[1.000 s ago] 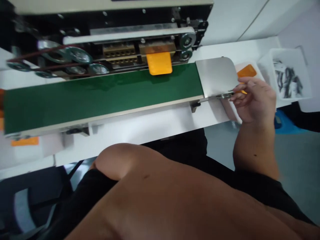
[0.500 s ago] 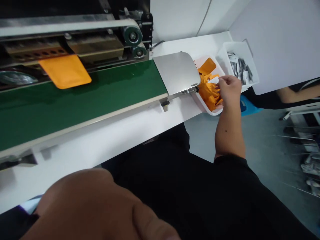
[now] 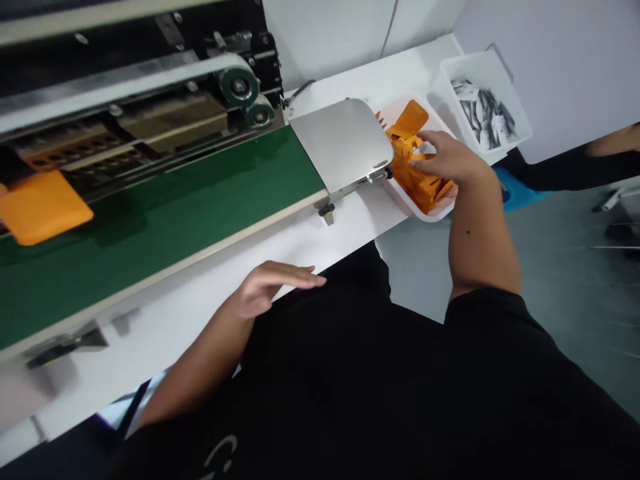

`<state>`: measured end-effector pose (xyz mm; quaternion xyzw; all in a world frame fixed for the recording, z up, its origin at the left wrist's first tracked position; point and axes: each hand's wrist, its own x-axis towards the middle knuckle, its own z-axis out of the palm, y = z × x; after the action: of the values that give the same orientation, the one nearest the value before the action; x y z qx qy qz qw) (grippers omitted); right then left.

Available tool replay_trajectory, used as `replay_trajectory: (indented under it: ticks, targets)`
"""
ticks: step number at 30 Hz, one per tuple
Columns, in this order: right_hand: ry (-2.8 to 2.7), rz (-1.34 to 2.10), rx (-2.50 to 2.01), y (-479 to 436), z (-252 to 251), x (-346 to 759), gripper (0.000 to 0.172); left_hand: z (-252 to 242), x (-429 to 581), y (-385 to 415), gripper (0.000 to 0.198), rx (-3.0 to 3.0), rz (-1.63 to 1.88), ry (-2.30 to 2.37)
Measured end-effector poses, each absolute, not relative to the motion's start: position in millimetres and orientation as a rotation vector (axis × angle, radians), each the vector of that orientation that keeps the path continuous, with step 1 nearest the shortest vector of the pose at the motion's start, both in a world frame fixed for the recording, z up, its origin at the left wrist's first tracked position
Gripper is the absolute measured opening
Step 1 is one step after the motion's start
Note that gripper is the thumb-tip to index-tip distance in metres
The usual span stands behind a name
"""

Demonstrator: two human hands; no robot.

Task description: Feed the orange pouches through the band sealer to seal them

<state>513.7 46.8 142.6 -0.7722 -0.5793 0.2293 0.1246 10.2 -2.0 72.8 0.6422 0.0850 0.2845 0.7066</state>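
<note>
1. A white tabletop (image 3: 190,313) runs from lower left to upper right, against pale wall panels (image 3: 330,40).
2. On it stands a dark machine (image 3: 165,133) with rollers, a green belt (image 3: 210,207) along its front and a metal plate (image 3: 345,143) at the belt's right end.
3. One orange pouch (image 3: 47,210) juts from the machine over the belt, far left.
4. More orange pouches (image 3: 425,190) fill a white basket (image 3: 433,217) beside the plate; a bin (image 3: 487,63) of silvery packets sits just beyond.
5. The right hand (image 3: 445,157) is over the basket, fingers parted at the pouches; whether it grips one, I cannot tell.
6. The left hand (image 3: 275,287), flat and unladen, hovers by the tabletop's front edge.
7. Grey floor (image 3: 560,267) shows at right, below another person's dark sleeve (image 3: 560,168).
</note>
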Motion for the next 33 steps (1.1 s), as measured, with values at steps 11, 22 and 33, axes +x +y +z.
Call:
replay_trajectory:
  ticks: [11, 22, 33]
  targets:
    - [-1.925, 0.764, -2.215, 45.6, 156.8, 487.1, 0.090, 8.9, 7.6, 8.7, 0.056, 1.252, 0.628, 0.291]
    - [-2.034, 0.380, -2.238, 50.8, 126.3, 460.9, 0.040, 8.5, 10.6, 11.3, 0.046, 1.320, 0.590, 0.290]
    - [-1.613, 0.504, -2.117, 68.5, 79.7, 476.3, 0.032, 7.6, 12.3, 12.0, 0.045, 1.374, 0.526, 0.327]
